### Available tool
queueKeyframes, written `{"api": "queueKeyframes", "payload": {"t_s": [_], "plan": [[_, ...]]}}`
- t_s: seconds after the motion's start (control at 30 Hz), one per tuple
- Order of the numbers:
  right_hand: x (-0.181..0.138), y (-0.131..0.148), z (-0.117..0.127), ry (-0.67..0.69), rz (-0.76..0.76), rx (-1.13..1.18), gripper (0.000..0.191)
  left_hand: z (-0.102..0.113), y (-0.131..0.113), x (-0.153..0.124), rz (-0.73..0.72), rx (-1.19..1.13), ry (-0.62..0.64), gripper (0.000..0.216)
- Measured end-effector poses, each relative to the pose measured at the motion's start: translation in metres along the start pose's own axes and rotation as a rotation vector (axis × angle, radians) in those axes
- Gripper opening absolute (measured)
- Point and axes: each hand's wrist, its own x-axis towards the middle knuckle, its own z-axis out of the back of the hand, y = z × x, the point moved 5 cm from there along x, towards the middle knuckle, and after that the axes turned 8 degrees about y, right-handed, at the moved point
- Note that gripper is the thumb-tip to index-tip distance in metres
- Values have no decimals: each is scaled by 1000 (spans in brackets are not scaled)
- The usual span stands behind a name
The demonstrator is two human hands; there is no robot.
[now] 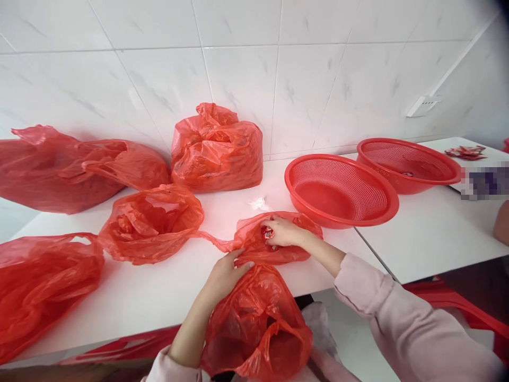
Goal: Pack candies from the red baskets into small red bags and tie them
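Observation:
My right hand (283, 231) reaches into an opened red plastic bag (248, 233) lying near the table's front edge. Its fingers are closed on a small red packet (268, 233) with pale printing. More of the bag's contents are hidden under the hand. With thumb and fingers, my left hand (223, 275) grips the near left rim of the same bag. Just below hangs another red plastic bag (258, 313), its mouth gaping, between my forearms at the table edge. A crumpled white scrap (258, 203) lies behind the opened bag.
Two red perforated baskets (338, 196) stand to the right. Full red bags (217, 154) line the wall, and looser ones (151, 228) lie at left. Red strips (465, 153) are piled on the far right table (433, 239). Another person's arm (501, 223) shows at the right edge.

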Motion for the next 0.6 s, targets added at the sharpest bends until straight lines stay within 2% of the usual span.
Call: {"api": "queueKeyframes", "payload": {"t_s": [0.17,0.27,0.4,0.5,0.6], "plan": [[13,-12,15,60,63,33,43,14,0,5,-13,-12,-40,63],[13,-11,21,60,83,9,41,16,2,1,-7,-26,-44,62],[10,-1,35,-52,84,-73,35,12,2,3,-7,-60,-49,61],[7,9,52,-157,102,-119,34,14,-5,15,-33,-89,-79,61],[0,18,78,-275,178,1,34,28,-17,31,-73,-119,-169,60]]}}
